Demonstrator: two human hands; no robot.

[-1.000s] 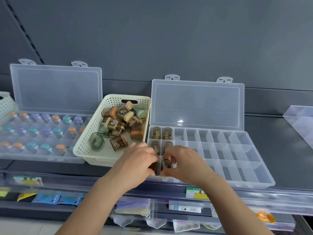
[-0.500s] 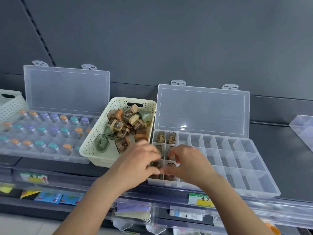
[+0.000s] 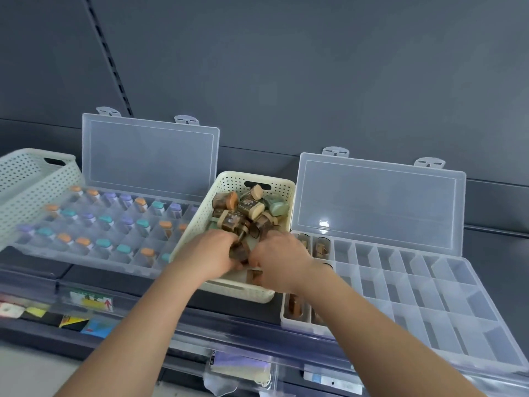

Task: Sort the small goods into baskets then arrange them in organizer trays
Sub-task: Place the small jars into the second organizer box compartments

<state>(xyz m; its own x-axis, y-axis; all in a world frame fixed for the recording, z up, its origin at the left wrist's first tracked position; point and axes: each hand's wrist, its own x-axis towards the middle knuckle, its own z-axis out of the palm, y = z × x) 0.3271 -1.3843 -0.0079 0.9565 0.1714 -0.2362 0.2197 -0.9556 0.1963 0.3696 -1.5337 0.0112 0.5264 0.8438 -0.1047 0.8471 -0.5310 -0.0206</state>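
A cream perforated basket (image 3: 282, 187) sits mid-shelf, piled with small brown, beige and green containers (image 3: 250, 209). Both of my hands are down inside its near end. My left hand (image 3: 213, 253) curls its fingers round a brown container (image 3: 239, 252). My right hand (image 3: 279, 259) lies against the same pile, its fingertips hidden beneath it. To the right lies a clear organizer tray (image 3: 415, 296), lid open. A few brown containers (image 3: 322, 247) fill its leftmost cells; the other cells hold nothing.
Left of the basket, a second clear organizer tray (image 3: 86, 255) holds several bottles with orange, teal and purple caps. A white perforated basket (image 3: 28, 181) stands at far left. Both lids lean on the grey back wall. Below the shelf edge hang packaged goods.
Both hands have left the right tray's front-left cells and moved left into the basket. The view has shifted left and closer.
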